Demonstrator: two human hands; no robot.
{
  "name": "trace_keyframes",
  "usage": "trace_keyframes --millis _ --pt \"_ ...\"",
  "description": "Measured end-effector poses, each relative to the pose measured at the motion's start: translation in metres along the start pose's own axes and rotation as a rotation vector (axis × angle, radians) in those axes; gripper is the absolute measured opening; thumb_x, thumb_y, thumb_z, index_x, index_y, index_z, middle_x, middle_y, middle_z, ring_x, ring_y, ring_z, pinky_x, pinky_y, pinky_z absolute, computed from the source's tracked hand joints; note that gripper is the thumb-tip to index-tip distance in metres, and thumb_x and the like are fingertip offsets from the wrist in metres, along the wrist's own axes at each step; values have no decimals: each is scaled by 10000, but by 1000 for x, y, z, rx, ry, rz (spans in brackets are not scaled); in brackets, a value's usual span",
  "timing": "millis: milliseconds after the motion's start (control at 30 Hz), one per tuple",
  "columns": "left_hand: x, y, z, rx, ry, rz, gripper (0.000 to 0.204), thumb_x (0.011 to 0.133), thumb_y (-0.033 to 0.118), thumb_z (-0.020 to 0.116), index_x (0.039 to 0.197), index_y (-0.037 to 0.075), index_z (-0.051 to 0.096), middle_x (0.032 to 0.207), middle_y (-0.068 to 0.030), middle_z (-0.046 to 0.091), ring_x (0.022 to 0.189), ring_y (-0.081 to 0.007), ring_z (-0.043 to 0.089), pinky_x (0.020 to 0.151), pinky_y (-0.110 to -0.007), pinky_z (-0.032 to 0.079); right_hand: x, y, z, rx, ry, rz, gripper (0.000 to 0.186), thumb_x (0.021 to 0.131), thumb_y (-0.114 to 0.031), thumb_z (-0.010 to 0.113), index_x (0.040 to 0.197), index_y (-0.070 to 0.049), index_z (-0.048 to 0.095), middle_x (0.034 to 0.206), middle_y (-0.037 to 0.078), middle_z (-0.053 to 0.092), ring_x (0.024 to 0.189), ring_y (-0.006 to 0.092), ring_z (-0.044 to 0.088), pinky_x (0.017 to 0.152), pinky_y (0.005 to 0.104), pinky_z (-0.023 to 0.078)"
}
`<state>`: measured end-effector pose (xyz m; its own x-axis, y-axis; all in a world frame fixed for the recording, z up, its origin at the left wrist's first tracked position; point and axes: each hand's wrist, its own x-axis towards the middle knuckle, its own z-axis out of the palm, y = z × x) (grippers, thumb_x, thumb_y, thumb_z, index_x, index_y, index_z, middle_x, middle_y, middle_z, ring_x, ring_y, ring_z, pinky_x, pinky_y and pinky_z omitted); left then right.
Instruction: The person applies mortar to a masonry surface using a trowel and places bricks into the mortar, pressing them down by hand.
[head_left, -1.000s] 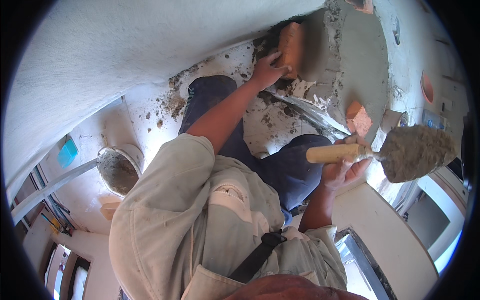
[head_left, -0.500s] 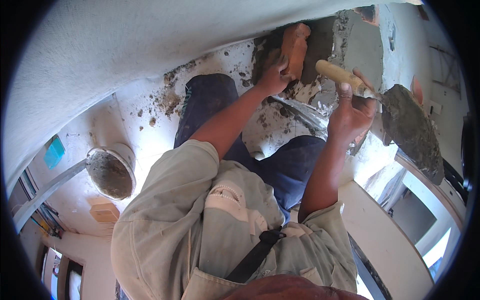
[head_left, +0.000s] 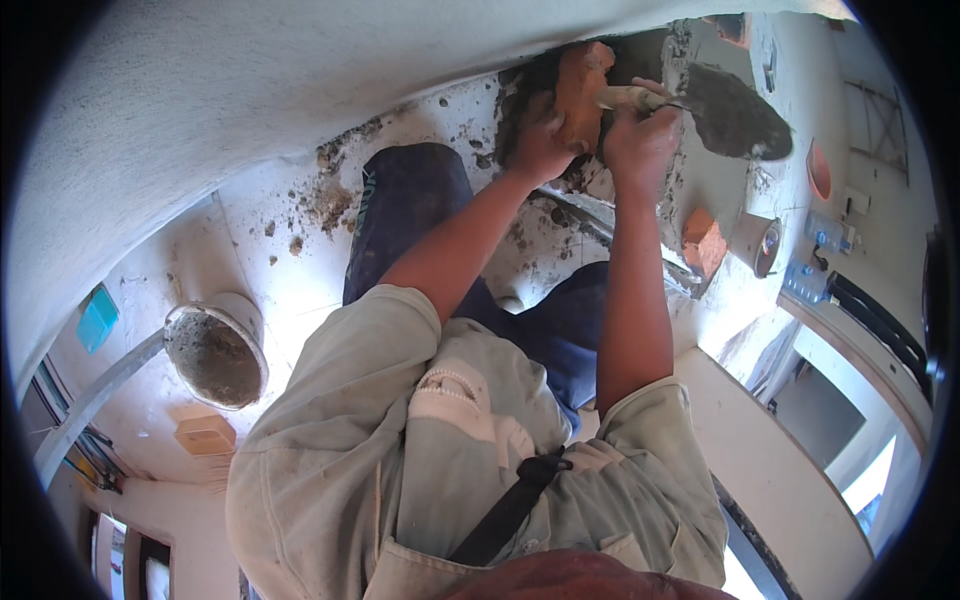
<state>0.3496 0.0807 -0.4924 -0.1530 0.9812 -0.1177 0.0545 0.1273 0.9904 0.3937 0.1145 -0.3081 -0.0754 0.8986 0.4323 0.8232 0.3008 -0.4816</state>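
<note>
An orange brick (head_left: 582,90) stands in the corner where wet mortar covers the surface, and my left hand (head_left: 543,140) grips its near left side. My right hand (head_left: 641,140) is closed round the wooden handle of a trowel (head_left: 738,112). The handle's butt end points left and touches or nearly touches the brick's right side. The trowel's mortar-coated blade reaches out to the right, over a grey mortared surface. My left fingertips are partly hidden behind the brick.
A bucket of mortar (head_left: 215,355) stands at the left, beside a yellow container (head_left: 206,435) and a turquoise container (head_left: 97,318). Another orange brick (head_left: 704,243) lies right of my right forearm, near a second bucket (head_left: 756,245). Mortar crumbs (head_left: 330,200) litter the floor. A white wall curves along the top.
My right hand has moved left and up with the trowel, bringing its handle to the brick. The blade has swung up, uncovering the second brick and bucket. My left hand keeps its hold.
</note>
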Motion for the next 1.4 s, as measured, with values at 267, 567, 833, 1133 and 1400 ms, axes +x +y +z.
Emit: trace_keyframes --millis 267,567,833,1133,1400 --pt "4 4 -7 -89 -54 -7 702 745 283 835 1298 -61 572 1467 -267 433 1399 -326 391 1136 -396 325 -3 21 19 5 -63 3 295 845 -71 667 1094 27 541 1095 154 677 1005 337 668 873 414 521" --pt "19 9 -39 -144 -150 -143 704 777 344 814 1325 -30 580 1242 -221 654 1133 -265 647 979 -345 484 -23 -49 -105 467 -71 221 283 935 -121 629 1144 32 515 878 116 657 816 204 658 749 334 520" --pt "48 56 -49 348 -237 21 555 759 345 761 1205 23 685 1110 -215 703 1025 -317 693 914 -367 525 -156 -64 -181 466 -516 854 281 944 -134 627 1101 51 486 788 96 601 521 123 583 458 267 454" --pt "57 81 -79 482 -314 110 605 794 430 769 1212 4 673 1123 -184 712 1033 -296 696 896 -379 530 -192 -38 -53 636 -769 1085 345 899 -180 686 1063 24 460 821 100 598 585 169 617 471 328 540" --pt "-67 86 -221 192 -50 -126 377 902 181 712 1211 -29 661 1138 -121 704 1031 -170 668 907 -290 512 -183 -5 152 281 -237 1081 416 882 -146 647 1162 26 392 918 184 598 608 246 634 462 415 524"
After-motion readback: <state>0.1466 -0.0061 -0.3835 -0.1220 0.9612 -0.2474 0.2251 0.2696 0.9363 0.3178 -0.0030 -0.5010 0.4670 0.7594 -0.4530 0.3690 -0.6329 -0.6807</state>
